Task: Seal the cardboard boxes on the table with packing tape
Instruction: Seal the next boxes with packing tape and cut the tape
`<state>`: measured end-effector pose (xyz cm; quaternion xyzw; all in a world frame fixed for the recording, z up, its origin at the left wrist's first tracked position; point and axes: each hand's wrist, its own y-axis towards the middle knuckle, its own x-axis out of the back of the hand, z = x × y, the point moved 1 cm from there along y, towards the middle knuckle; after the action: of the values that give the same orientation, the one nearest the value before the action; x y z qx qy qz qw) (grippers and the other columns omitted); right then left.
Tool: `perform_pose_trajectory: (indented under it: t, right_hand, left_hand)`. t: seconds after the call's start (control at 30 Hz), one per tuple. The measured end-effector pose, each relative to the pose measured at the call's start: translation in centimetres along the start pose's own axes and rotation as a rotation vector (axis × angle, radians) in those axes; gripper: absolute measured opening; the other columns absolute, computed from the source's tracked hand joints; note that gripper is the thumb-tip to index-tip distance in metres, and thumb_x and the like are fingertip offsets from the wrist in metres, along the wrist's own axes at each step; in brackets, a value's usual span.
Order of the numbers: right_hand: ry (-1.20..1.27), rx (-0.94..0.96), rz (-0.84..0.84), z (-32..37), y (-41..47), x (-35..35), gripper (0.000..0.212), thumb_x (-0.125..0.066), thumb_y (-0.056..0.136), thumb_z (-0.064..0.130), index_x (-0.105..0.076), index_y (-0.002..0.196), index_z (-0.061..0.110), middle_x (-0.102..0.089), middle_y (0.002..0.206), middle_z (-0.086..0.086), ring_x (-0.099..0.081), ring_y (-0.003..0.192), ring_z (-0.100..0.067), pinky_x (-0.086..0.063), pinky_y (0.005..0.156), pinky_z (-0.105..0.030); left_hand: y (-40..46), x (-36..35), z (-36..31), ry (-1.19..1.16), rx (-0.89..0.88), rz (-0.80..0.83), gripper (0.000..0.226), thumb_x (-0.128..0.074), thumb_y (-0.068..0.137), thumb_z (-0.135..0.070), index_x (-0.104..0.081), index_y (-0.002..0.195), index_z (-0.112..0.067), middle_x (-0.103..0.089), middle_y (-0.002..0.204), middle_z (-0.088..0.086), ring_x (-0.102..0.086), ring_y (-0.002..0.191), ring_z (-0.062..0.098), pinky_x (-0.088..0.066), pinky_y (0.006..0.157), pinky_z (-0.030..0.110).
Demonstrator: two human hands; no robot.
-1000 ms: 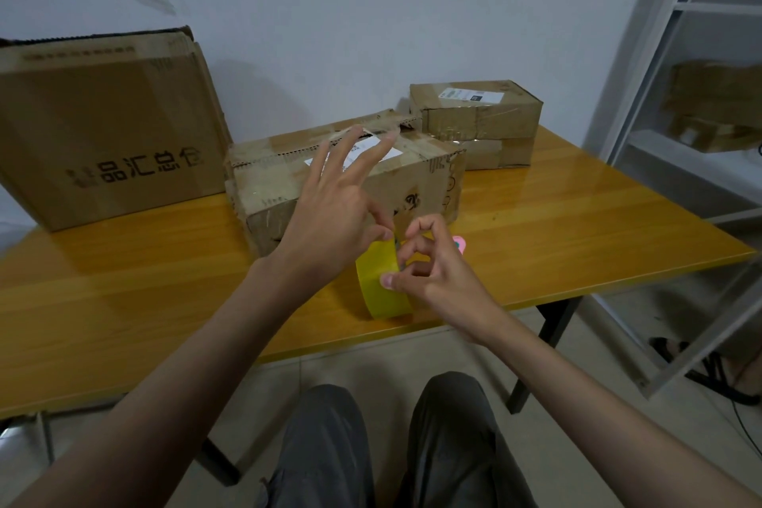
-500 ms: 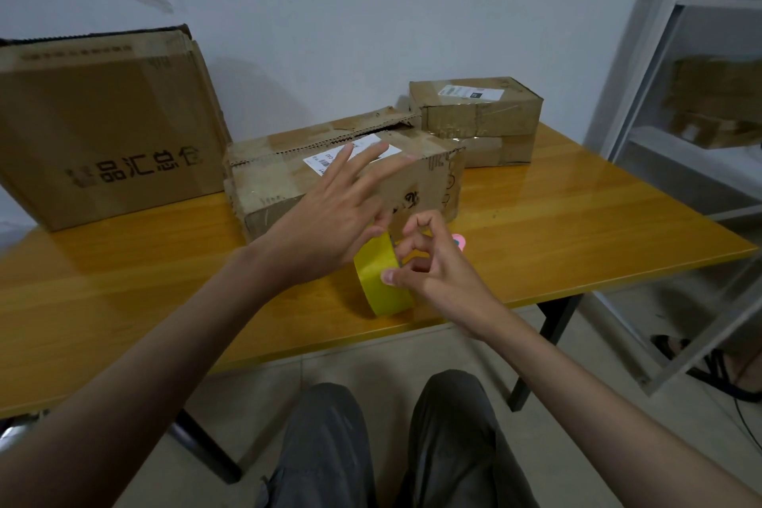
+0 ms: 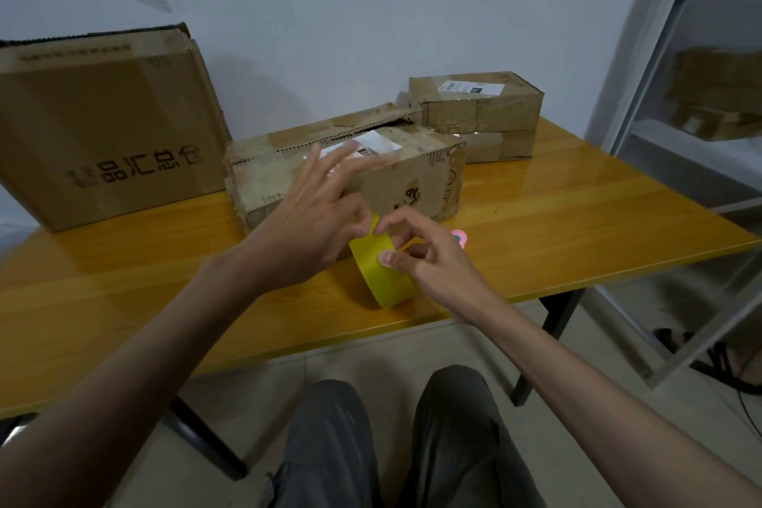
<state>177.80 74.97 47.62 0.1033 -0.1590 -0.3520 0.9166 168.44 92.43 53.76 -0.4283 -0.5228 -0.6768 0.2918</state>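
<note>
Tape roll (image 3: 381,274) stands on edge at the table's (image 3: 577,219) six-o'clock rim, your right hand (image 3: 429,256) gripping it — thumb on the band. Your left hand (image 3: 313,227) pinches the lifted end at twelve o'clock; thin, clingy film — pull it straight.

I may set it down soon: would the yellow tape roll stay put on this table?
Probably not on edge: the tape roll is round and the table looks glossy, so it may roll. Its lifted end could stick.
</note>
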Motion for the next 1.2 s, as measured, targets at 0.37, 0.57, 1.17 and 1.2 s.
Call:
perform_pose_trajectory:
  t: [0.37, 0.57, 1.17, 1.2]
  right_hand:
    - [-0.021, 0.005, 0.037, -0.1, 0.0, -0.2, 0.024, -0.071, 0.092, 0.009, -0.063, 0.105, 0.028, -0.049, 0.089, 0.003, -0.053, 0.086, -0.013, -0.048, 0.082, -0.039]
    - [-0.043, 0.001, 0.055, -0.1, -0.2, -0.1, 0.027, -0.07, 0.093, 0.013, -0.06, 0.105, 0.035, -0.049, 0.094, 0.0, -0.053, 0.089, -0.018, -0.05, 0.085, -0.048]
    - [-0.083, -0.069, -0.192, -0.1, 0.6, -0.8, 0.029, -0.07, 0.095, 0.018, -0.049, 0.113, 0.025, -0.052, 0.088, -0.001, -0.047, 0.073, -0.006, -0.041, 0.066, -0.026]
    - [-0.113, -0.068, -0.205, 0.1, 0.7, -0.8, 0.025, -0.069, 0.095, 0.019, -0.052, 0.113, 0.025, -0.053, 0.088, -0.002, -0.047, 0.072, -0.006, -0.041, 0.065, -0.025]
  left_hand:
    - [0.7, 0.6, 1.0, 0.011, 0.077, 0.013, 0.037, -0.066, 0.073, -0.064, -0.078, 0.093, -0.036, -0.02, 0.167, 0.0, -0.007, 0.155, 0.033, 0.0, 0.121, 0.061]
    - [1.1, 0.5, 0.8, -0.036, 0.066, -0.031, 0.008, -0.074, 0.079, -0.047, -0.077, 0.08, -0.04, -0.025, 0.165, -0.004, -0.01, 0.155, 0.028, -0.004, 0.123, 0.06]
    - [1.6, 2.2, -2.2, 0.301, 0.0, -0.032, 0.016, -0.067, 0.085, -0.027, -0.07, 0.073, -0.017, -0.022, 0.166, 0.005, -0.011, 0.153, 0.037, -0.007, 0.122, 0.061]
    - [1.7, 2.3, -2.3, 0.324, -0.001, -0.034, 0.016, -0.068, 0.085, -0.026, -0.069, 0.072, -0.017, -0.023, 0.166, 0.006, -0.012, 0.153, 0.037, -0.009, 0.122, 0.063]
